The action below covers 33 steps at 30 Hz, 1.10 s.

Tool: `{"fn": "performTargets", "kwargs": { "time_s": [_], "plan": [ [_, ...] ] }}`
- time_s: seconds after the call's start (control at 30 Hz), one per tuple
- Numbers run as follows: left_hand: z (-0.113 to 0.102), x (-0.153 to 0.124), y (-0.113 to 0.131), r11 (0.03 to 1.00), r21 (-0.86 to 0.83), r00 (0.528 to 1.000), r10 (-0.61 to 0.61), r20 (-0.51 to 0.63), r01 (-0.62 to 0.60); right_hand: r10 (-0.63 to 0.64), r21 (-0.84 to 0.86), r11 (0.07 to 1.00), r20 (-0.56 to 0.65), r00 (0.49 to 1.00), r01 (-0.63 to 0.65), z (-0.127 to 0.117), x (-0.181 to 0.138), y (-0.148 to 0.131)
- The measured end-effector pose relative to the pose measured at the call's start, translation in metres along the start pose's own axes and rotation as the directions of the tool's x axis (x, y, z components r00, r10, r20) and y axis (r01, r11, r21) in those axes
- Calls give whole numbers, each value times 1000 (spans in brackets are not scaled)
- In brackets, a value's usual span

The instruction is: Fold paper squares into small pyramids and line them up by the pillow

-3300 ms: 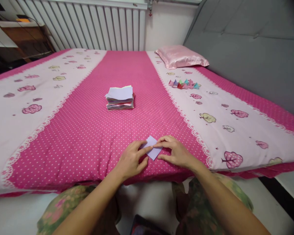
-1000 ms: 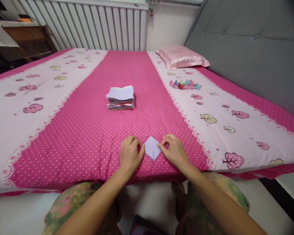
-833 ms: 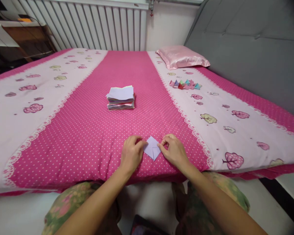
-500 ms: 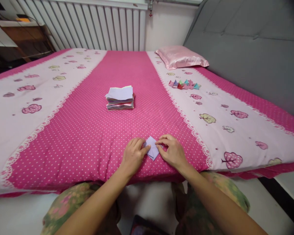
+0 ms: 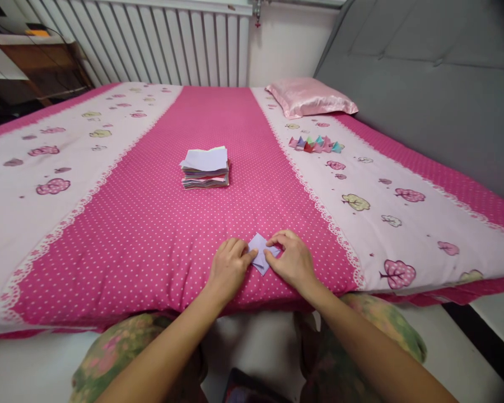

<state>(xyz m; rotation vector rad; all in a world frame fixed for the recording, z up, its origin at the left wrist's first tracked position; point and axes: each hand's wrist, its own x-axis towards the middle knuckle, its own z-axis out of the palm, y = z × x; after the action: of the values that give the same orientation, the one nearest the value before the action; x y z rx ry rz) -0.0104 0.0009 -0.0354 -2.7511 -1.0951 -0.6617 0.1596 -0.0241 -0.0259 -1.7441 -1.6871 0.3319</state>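
Note:
A small lavender origami paper [image 5: 259, 244], folded to a diamond shape, lies on the pink bedspread near its front edge. My left hand [image 5: 230, 263] grips its left corner, the thumb pressed on the paper's face. On the other side, my right hand [image 5: 293, 258] has thumb and index finger on the right part, where a flap shows between them. Farther forward stands a stack of square paper sheets [image 5: 205, 168], a pale lavender one on top. Several small folded paper pieces [image 5: 315, 145] in pink, teal, red and purple sit in a cluster to the right.
The bed [image 5: 235, 117] has a dotted pink middle band and white printed side bands. A pink satin pillow [image 5: 311, 97] lies at the far right, beside a grey headboard [image 5: 437, 95]. Behind the bed is a white radiator [image 5: 176, 45]; a desk [image 5: 37, 61] stands far left.
My right thumb and index finger have shifted slightly left and inward over the paper, and a flap on the right side shows more. My left hand has stayed in place.

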Motion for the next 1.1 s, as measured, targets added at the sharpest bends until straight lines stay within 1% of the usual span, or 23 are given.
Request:
{"fn": "performTargets", "kwargs": {
  "time_s": [0.23, 0.47, 0.53, 0.57, 0.63, 0.7, 0.77, 0.83, 0.97, 1.1],
  "plan": [
    [-1, 0, 0, 1000, 9, 1000, -18, 16, 18, 54, 42, 998, 39, 998, -56, -4, 1, 6],
    [1, 0, -1, 1000, 21, 1000, -19, -5, 19, 62, 65, 996, 58, 996, -65, -9, 2, 10],
    [1, 0, -1, 1000, 17, 1000, -18, -11, 19, 91, 65, 993, 74, 993, -96, -11, 4, 13],
    [1, 0, 0, 1000, 13, 1000, -23, -7, 24, 125, 77, 988, 87, 988, -131, -13, 5, 15],
    [1, 0, 0, 999, 2, 999, -45, 12, 45, 210, 170, 959, 117, 971, -228, -15, 8, 20],
    [0, 1, 0, 997, -27, 997, -67, 32, 68, 288, 321, 889, 161, 944, -325, -17, 11, 26],
    [0, 1, -1, 992, -82, 995, -92, 49, 96, 321, 429, 817, 216, 922, -386, -17, 13, 29],
    [-1, 2, -2, 979, -155, 991, -124, 58, 131, 321, 440, 800, 263, 910, -409, -17, 14, 30],
    [-6, 5, -3, 937, -278, 977, -197, 86, 213, 279, 401, 832, 298, 913, -385, -13, 12, 25],
    [-13, 13, 3, 905, -294, 950, -279, 137, 308, 250, 453, 813, 295, 922, -366, -7, 9, 20]
  ]
}}
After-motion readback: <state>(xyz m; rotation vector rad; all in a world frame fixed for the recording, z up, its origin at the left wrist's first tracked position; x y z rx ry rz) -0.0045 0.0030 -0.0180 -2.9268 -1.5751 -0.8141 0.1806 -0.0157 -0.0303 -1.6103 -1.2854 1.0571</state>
